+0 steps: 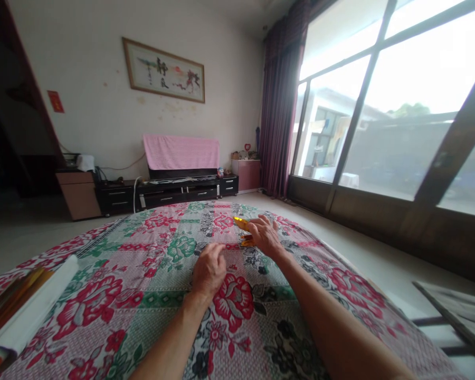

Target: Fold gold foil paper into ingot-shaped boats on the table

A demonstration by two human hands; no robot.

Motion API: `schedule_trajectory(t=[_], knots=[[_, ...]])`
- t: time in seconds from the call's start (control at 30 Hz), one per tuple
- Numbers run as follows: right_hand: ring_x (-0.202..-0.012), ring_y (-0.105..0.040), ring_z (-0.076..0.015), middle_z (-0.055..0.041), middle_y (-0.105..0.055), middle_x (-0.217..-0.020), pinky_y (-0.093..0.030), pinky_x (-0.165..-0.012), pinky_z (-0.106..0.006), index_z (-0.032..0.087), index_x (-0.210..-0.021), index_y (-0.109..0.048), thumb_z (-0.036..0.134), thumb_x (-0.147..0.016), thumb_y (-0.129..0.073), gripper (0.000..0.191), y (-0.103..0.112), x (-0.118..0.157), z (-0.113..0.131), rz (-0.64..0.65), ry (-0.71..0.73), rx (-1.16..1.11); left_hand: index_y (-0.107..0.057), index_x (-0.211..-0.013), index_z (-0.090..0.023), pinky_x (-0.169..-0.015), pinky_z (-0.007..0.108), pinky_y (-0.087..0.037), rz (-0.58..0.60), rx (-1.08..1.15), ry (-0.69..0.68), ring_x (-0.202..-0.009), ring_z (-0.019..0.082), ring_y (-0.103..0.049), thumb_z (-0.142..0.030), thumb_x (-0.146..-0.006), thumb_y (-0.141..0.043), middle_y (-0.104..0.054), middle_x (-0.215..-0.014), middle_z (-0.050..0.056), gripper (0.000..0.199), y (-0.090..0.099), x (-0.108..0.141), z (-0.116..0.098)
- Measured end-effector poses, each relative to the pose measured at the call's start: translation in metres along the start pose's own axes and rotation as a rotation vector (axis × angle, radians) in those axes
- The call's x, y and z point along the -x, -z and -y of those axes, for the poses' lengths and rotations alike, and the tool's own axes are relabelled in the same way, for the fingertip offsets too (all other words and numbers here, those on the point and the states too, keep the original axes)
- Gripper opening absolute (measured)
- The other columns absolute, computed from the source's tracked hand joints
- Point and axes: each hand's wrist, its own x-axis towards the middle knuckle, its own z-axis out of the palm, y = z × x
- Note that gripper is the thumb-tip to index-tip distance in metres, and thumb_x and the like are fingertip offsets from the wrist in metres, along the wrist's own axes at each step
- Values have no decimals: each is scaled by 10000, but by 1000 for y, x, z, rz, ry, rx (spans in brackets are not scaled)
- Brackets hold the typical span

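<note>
My right hand [264, 235] is closed on a piece of shiny gold foil paper [241, 224], which looks folded and juts out to the left of the fingers. Just under that hand, close to the cloth, shows more gold foil paper [247, 241]; I cannot tell if it is the same piece. My left hand [210, 268] is a little nearer to me and to the left, low over the flowered tablecloth [158, 301]. Its fingers are curled together, and anything between them is hidden. A stack of gold and white paper sheets [35, 311] lies at the near left.
The cloth covers a rounded table. Beyond it stand a black low cabinet [170, 196] and a pink towel [182, 152] draped over a screen-like shape. A dark seat or stool [455, 311] stands at right, below large windows [411, 153].
</note>
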Motion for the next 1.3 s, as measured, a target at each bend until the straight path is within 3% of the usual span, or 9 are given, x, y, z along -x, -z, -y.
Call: schedule_trajectory(t=[0.1,0.2,0.4,0.6,0.97,1.03,1.1,1.2,1.3], knots=[[-1193,-378,-218,-14,-652,-1010,-124,-1003,-505,263,-902,-679,310,-932,-239,443,6,-1,16,97,142,-93,-582,-1080,-183,-1004,323,-370,-179,-18,72,-1121,196,-487,-134,-788,-420,-550,-1161,82,337,5,-5,5],[-1099,-465,-194,-12,-675,-896,-198,-985,-429,232,-797,-684,300,-928,-259,450,9,-2,30,194,233,-176,-560,-1123,-183,-1031,368,-336,-222,-42,88,-1205,225,-411,-172,-801,-435,-460,-1270,94,345,8,-8,12],[-901,-546,-149,-10,-678,-800,-301,-911,-316,207,-740,-686,289,-931,-273,463,11,0,44,339,357,-234,-628,-979,-201,-1005,367,-365,-84,-10,64,-1212,239,-403,-171,-767,-491,-431,-1300,78,255,7,-6,12],[-780,-577,-123,-17,-672,-765,-376,-803,-238,174,-687,-682,289,-933,-273,491,7,2,38,337,299,-297,-638,-782,-186,-962,348,-400,32,3,54,-1118,226,-488,-140,-719,-520,-539,-1169,80,142,3,-6,12],[-720,-563,-118,15,-656,-719,-390,-714,-206,187,-710,-654,280,-852,-417,292,-5,3,29,330,278,-231,-649,-865,-184,-939,328,-409,79,-56,-64,-1034,212,-521,-124,-728,-532,-563,-1145,74,190,0,-4,13],[-707,-570,-116,15,-659,-729,-401,-699,-206,187,-731,-657,285,-862,-393,310,-4,0,27,305,266,-270,-649,-849,-189,-927,319,-417,75,-43,-75,-1010,202,-534,-123,-737,-519,-590,-1091,66,184,0,-4,13],[-720,-587,-118,7,-672,-781,-418,-696,-210,185,-789,-663,293,-874,-361,332,0,-5,22,194,193,-320,-647,-826,-194,-919,312,-423,55,-36,-83,-995,195,-543,-124,-746,-505,-602,-1061,57,177,0,-4,12],[-847,-605,-139,-11,-684,-913,-430,-779,-231,196,-892,-672,288,-854,-384,305,11,-14,2,-51,-71,-228,-647,-817,-194,-931,313,-420,-3,-31,-71,-1008,194,-546,-109,-743,-488,-600,-1077,58,194,0,-4,12],[-928,-596,-184,-64,-669,-1008,-422,-843,-293,176,-969,-672,198,-780,-438,302,19,-15,-24,-83,-204,-155,-648,-812,-186,-934,313,-425,-53,0,-68,-1009,192,-554,-102,-734,-487,-610,-1063,65,197,-2,-5,13]])
